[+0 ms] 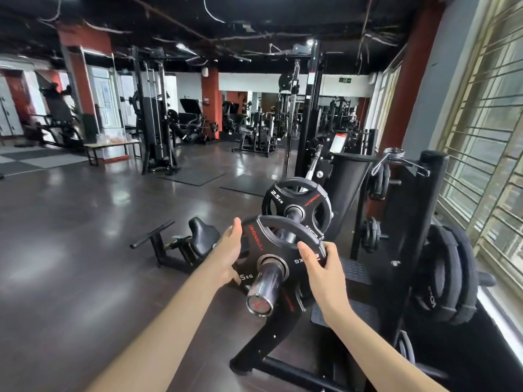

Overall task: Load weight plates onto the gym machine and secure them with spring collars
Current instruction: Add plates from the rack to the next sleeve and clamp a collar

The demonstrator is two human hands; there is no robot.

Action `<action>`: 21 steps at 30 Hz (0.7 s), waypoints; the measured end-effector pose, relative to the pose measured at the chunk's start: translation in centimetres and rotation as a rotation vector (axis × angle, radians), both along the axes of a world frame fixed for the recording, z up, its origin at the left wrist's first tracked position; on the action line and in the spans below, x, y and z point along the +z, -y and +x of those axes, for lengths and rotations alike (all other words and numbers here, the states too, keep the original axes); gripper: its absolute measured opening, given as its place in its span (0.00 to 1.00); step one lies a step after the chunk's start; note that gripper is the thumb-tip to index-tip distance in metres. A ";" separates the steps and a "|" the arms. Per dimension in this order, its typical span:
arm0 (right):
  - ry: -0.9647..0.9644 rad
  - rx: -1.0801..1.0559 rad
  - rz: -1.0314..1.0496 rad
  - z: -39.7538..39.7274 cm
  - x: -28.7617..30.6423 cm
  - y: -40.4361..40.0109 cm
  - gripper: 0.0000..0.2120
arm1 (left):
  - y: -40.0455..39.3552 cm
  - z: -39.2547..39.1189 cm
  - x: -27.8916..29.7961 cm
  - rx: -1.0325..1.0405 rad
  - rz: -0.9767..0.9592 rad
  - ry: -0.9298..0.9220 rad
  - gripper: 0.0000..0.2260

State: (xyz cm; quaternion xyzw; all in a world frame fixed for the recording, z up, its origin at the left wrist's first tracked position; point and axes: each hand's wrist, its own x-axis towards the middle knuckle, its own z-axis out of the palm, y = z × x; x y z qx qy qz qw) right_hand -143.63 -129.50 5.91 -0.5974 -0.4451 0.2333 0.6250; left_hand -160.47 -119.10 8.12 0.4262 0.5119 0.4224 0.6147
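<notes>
We held a black rubber-coated near plate [278,244], round with cut-out grip slots and red "IRONBULL" lettering, threaded onto the polished chrome sleeve [266,284] of the machine. Our left hand [230,250] lay against its left rim with the fingers straight and flat along the edge, pressing rather than curling. Our right hand [319,267] gripped the right rim, thumb on the face and fingers wrapped behind. The sleeve's round end cap, marked in red, stuck out toward us, well past the plate's steel-ringed hub. Farther up the same bar sat a second plate [295,206] of the same make, stamped "2.5 KG", apart from the one we held. A coiled steel spring collar [394,154] with wire handles rested on top of the black storage rack [418,210] to the right, whose pegs carried small plates; two large, matte, thick-rimmed plates [444,273] leaned beside it near the barred window.
</notes>
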 end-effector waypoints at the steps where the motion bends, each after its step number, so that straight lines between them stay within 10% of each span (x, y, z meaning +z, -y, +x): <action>1: 0.034 -0.016 0.012 0.1 0.1 -0.4 0.09 | -0.7 0.1 0.3 0.018 0.033 -0.013 0.19; 7: 0.179 -0.034 0.036 1.6 0.7 -3.0 0.09 | -3.9 2.6 0.7 -0.114 -0.010 -0.042 0.44; 21: 0.365 -0.166 -0.103 7.1 1.1 -13.9 0.36 | -13.3 8.5 0.6 -0.055 0.007 -0.028 0.36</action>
